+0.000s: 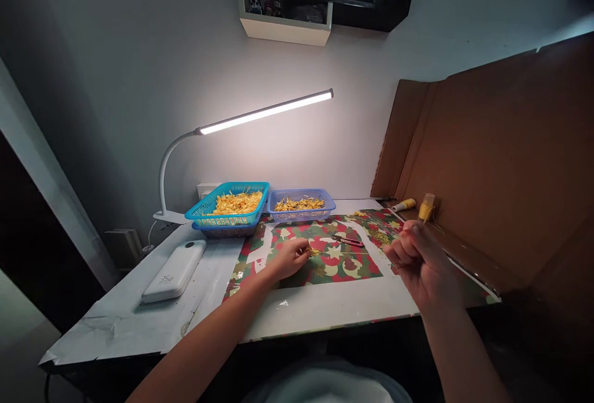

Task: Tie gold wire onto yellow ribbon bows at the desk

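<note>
Over the camouflage-patterned sheet, my left hand [291, 259] is closed, its thumb and fingers pinching a small yellow piece [315, 252]. From that piece a thin yellow thread [352, 253] runs right toward my other hand. Raised at the right, my right hand [420, 260] is closed with its fingers curled in; it appears to grip the thread's far end, which the fingers hide. A pair of small snips [348, 241] with pinkish handles lies on the sheet between the hands. Yellow thread bits [383, 238] lie beside my right hand.
A turquoise basket [199, 212] of yellow pieces sits stacked at the back, beside a purple basket [301, 215] with more. A white power bank [174, 272] and desk lamp [162, 180] stand left. Yellow thread spools [426, 208] lie right, by a cardboard wall [487, 161].
</note>
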Demonstrator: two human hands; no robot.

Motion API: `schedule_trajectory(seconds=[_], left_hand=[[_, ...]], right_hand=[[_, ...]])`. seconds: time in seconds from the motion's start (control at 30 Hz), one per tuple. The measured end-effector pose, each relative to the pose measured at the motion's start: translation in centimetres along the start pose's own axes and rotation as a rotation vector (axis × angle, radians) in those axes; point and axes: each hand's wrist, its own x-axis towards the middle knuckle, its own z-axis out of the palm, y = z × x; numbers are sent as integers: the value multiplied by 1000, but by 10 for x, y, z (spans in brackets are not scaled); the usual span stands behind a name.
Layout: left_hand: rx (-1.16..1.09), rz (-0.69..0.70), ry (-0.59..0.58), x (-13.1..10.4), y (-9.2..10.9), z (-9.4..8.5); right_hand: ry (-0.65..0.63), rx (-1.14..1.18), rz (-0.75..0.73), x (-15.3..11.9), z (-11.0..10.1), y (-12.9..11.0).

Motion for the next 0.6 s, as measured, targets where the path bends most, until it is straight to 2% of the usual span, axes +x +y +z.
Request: schedule_trajectory(seconds=[0.1, 0.17, 0.23, 0.3, 0.37, 0.43, 0.5, 0.6], left_hand=[[32, 22, -30, -1, -2, 4], [-41, -41, -6, 0, -5, 6], [-220, -169, 63, 3, -7, 7], [-495, -290, 152, 6, -7, 5], [-786, -354, 227, 9, -4, 0], [-1003, -361, 263, 10, 2, -8], [-1119, -341, 268, 9, 11, -15], [-1167, -292, 228, 6, 24, -22]], right_hand=[[-27, 15, -34, 15, 16, -1], [-53, 38, -51, 18, 26, -3], [-83, 56, -41, 12, 32, -3], [-116, 83, 22, -2, 31, 3], [-150, 133, 132, -17, 22, 14], [-147, 186, 241, -27, 6, 29], [-79, 196, 311, -28, -13, 45], [-4, 175, 343, -16, -38, 61]])
